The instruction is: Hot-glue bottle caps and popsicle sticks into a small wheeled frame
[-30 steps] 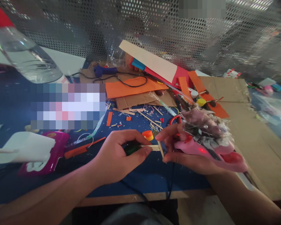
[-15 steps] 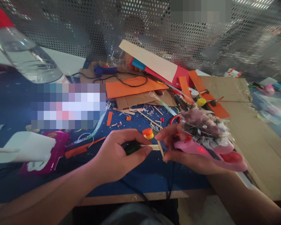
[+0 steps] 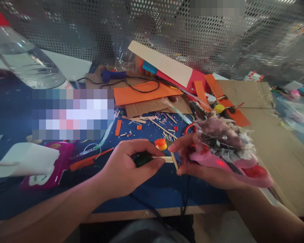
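In the head view my left hand [image 3: 134, 167] pinches a small bundle of thin wooden sticks [image 3: 168, 159] between thumb and fingers. A dark green rounded thing [image 3: 142, 160] shows inside its curl; I cannot tell what it is. My right hand [image 3: 192, 162] grips a short wooden stick [image 3: 175, 162] by its ends, crosswise against the bundle's tip. Beside and partly over that hand is a pink tool with a red light [image 3: 210, 158], under a fluffy, stringy clump [image 3: 221, 131]. Whether my palm bears the tool is unclear. An orange-yellow ring [image 3: 160, 144] lies just beyond the fingertips.
A bottle with a red cap [image 3: 27, 60] stands at the left, above a white plug adapter [image 3: 22, 158] on a magenta block [image 3: 62, 162]. A blue glue gun [image 3: 112, 75], orange sheet [image 3: 142, 93], cardboard [image 3: 273, 145] and stick scraps [image 3: 162, 128] spread over the blue table.
Both hands keep nearly the same pose and the stick stays against the bundle. The pink tool and clump appear slightly further right; the view has shifted a little.
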Motion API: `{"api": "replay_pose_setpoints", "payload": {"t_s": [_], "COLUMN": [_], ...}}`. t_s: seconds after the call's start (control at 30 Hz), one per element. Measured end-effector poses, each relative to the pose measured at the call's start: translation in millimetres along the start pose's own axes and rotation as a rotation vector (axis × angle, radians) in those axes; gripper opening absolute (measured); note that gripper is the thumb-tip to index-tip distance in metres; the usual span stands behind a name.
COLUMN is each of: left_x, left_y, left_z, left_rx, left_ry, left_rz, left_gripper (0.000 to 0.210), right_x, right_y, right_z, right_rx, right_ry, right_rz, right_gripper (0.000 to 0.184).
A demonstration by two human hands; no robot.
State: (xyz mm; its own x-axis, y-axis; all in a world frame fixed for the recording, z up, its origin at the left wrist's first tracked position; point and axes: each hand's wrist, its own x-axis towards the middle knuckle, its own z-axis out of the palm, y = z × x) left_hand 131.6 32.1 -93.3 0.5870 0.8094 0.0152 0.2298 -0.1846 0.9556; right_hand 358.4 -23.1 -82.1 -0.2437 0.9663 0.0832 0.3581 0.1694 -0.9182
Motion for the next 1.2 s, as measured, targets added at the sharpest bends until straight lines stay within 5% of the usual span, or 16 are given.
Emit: {"api": "replay_pose_setpoints", "payload": {"t_s": [1.2], "left_x": [0.2], "left_y": [0.7], "left_z": [-1.0], "left_rx": [-0.002], "left_ry": [0.003], "left_rz": [-0.023], "left_gripper": [0.010], "right_x": [2.2], "right_y": [0.9], "right_z": [3.6], "right_rx": [0.134], "right_ry": [-0.015], "right_rz": [0.059], "right_gripper": [0.030]}}
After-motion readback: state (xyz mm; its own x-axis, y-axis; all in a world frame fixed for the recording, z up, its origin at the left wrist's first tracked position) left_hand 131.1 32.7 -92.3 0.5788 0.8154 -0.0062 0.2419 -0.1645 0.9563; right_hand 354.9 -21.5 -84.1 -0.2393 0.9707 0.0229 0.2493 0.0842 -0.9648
